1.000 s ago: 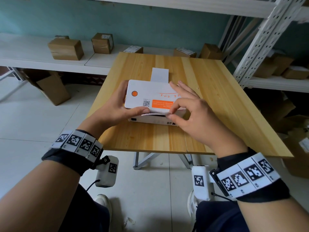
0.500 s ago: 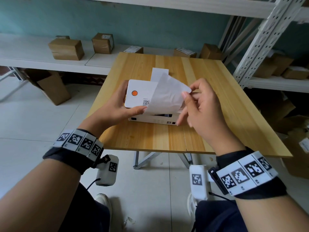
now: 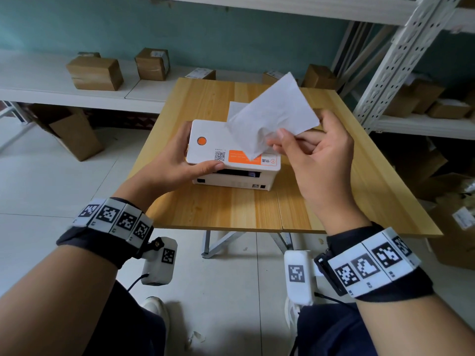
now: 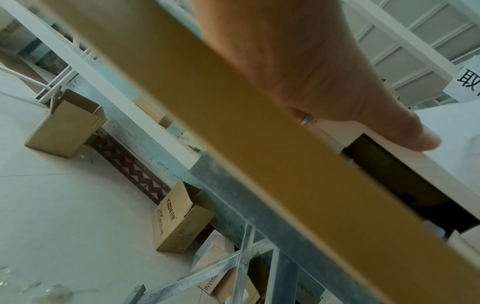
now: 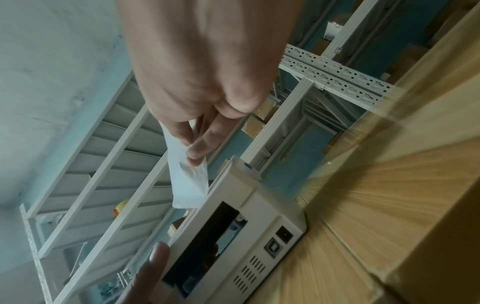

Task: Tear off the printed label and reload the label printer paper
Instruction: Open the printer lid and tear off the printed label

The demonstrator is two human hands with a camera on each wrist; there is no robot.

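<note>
At the centre of the head view, the right hand (image 3: pixel 317 160) pinches the white label (image 3: pixel 272 116) between thumb and fingers, holding it tilted above the label printer (image 3: pixel 226 152). The left hand (image 3: pixel 177 163) grips the printer's left end, thumb on its front edge, on the table (image 3: pixel 231 209).

One label printer (image 3: pixel 232 155), one torn label (image 3: pixel 272 119), two hands.

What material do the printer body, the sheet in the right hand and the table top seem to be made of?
Printer: likely plastic, smooth matte white with moulded vents.
Sheet: thin paper, creased and bending where the right hand pinches it.
Table top: wood or wood-look laminate, with pale grain stripes; which one is unclear.
</note>
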